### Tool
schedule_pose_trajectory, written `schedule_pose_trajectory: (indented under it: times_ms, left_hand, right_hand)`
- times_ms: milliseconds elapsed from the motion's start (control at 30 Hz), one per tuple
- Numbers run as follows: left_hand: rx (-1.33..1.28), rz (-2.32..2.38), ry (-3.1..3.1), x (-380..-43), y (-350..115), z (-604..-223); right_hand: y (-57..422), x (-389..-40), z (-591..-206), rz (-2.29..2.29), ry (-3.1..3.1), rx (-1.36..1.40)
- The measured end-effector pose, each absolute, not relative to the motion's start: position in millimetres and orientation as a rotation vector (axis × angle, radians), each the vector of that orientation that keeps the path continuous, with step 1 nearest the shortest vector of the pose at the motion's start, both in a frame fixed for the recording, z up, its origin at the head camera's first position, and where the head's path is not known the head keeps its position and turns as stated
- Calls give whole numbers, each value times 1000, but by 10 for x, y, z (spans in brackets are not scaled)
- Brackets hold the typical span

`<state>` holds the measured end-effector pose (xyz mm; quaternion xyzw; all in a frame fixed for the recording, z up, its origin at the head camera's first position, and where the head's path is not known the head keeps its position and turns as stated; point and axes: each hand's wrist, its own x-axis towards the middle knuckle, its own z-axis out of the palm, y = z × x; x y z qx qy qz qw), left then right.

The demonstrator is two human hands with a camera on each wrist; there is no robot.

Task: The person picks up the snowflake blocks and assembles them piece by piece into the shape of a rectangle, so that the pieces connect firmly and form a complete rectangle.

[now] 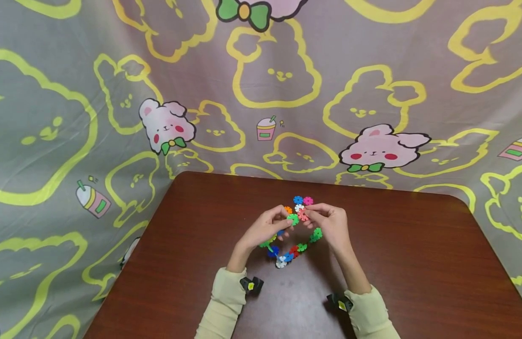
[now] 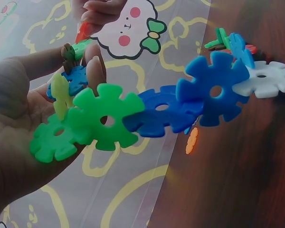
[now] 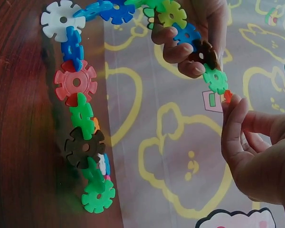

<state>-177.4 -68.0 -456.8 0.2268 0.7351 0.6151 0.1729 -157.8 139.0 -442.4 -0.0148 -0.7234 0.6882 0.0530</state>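
Observation:
A curved chain of colourful slotted plastic discs hangs from my left hand (image 1: 267, 229), whose fingers and thumb pinch the light green disc (image 1: 293, 219) at one end. Between the fingertips of my right hand (image 1: 332, 227) is a coral-red disc (image 1: 302, 215), edge against that green one; how deep their slots sit together I cannot tell. In the left wrist view, a yellow disc (image 2: 61, 97), green disc (image 2: 107, 117) and blue disc (image 2: 213, 90) run past my palm. The chain's other end, a green disc (image 3: 99, 195), hangs low in the right wrist view.
Past my hands on the brown table (image 1: 193, 221) lie a loose blue disc (image 1: 298, 200), a pink disc (image 1: 308, 201), a white disc (image 1: 300, 207) and an orange disc (image 1: 288, 210). A patterned curtain (image 1: 282, 155) stands behind the table's far edge.

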Motion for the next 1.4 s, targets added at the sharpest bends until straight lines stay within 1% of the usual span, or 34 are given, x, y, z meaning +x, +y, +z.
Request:
schedule_pose_trajectory:
  times_ms: [467, 767, 1200, 1400]
  left_hand:
    - [648, 1733, 2096, -1761, -683, -4555]
    - [657, 1738, 2079, -1762, -682, -4552]
    - [665, 1729, 2093, -1765, -675, -4564]
    - [655, 1728, 2099, -1762, -676, -4571]
  right_hand:
    - [1368, -1559, -4411, 2134, -2148, -61]
    - [1377, -1555, -4425, 2156, -2141, -18]
    - [1361, -1540, -4389, 2140, -2190, -142]
    - [1352, -1526, -4394, 2026, -2276, -40]
